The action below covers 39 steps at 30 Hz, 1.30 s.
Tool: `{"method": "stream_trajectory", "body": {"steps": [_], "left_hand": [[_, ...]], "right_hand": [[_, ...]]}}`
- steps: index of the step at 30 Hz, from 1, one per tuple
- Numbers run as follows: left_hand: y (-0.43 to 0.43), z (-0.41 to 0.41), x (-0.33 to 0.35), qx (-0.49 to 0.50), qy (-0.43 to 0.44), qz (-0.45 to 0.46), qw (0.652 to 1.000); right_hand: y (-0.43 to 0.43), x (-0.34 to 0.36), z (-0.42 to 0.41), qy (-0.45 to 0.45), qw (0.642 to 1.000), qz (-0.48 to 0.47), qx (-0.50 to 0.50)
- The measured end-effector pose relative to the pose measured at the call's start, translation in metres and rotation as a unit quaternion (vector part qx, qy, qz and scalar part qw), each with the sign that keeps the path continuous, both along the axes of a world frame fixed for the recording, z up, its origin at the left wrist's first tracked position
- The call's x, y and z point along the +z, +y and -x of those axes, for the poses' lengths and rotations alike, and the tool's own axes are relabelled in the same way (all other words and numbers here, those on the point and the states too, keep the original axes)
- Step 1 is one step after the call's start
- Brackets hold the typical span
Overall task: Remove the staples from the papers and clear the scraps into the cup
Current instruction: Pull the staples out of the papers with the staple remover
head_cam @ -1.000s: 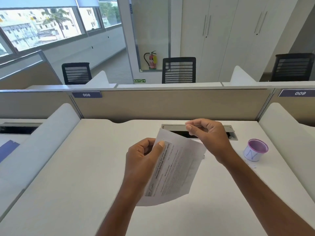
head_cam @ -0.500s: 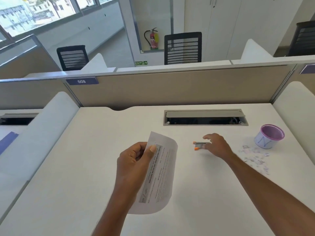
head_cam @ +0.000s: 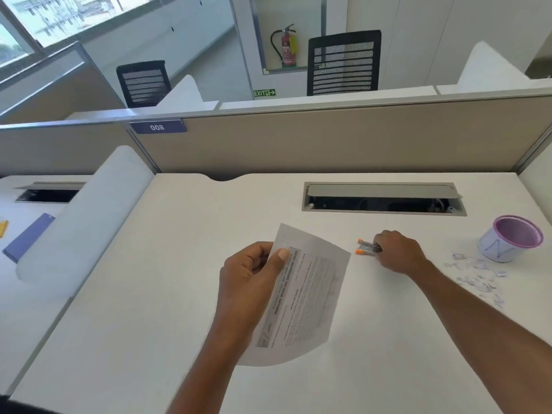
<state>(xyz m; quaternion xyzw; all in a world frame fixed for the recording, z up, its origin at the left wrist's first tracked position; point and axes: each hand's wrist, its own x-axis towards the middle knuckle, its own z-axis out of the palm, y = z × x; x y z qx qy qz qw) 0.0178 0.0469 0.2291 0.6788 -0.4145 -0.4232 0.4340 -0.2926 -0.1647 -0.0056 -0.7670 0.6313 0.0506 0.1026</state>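
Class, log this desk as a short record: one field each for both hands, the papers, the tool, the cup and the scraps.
left hand: holds papers above desk
right hand: on staple remover, on the desk
cup: upright, far right
scraps: scattered on desk beside cup
scraps in cup: cannot tell

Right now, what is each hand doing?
Left hand: closed, holding the paper.
Right hand: closed around the staple remover on the desk.
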Motion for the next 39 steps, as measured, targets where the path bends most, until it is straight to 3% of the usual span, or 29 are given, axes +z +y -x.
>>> {"method": "stream_trajectory", "body": {"steps": [5, 9, 13, 15, 21, 27, 34, 39], "left_hand": [[-0.002, -0.002, 0.001, -0.003, 0.002, 0.003, 1.0], [-0.004, -0.003, 0.004, -0.005, 0.002, 0.012, 1.0], [-0.003, -0.003, 0.009, -0.007, 0.011, 0.02, 1.0], [-0.002, -0.003, 0.012, -0.011, 0.013, 0.024, 1.0], [0.002, 0.001, 0.021, -0.021, 0.004, 0.041, 0.999], [0.008, 0.005, 0.026, -0.018, 0.007, 0.052, 0.998], [0.018, 0.009, 0.035, -0.011, 0.033, 0.075, 0.997], [0.025, 0.011, 0.04, -0.027, 0.054, 0.103, 0.993]], "right_hand": [[0.005, 0.019, 0.007, -0.221, 0.963, -0.08, -0.133], [0.018, 0.036, 0.014, -0.434, 0.86, -0.133, -0.233], [0.034, 0.063, 0.012, -0.62, 0.729, -0.143, -0.252], [0.042, 0.079, 0.006, -0.677, 0.676, -0.13, -0.259], [0.073, 0.138, -0.025, -0.777, 0.578, -0.144, -0.204], [0.109, 0.205, -0.058, -0.795, 0.575, -0.121, -0.149], [0.154, 0.26, -0.086, -0.729, 0.678, -0.086, -0.018], [0.175, 0.28, -0.099, -0.663, 0.746, -0.056, 0.018]]}}
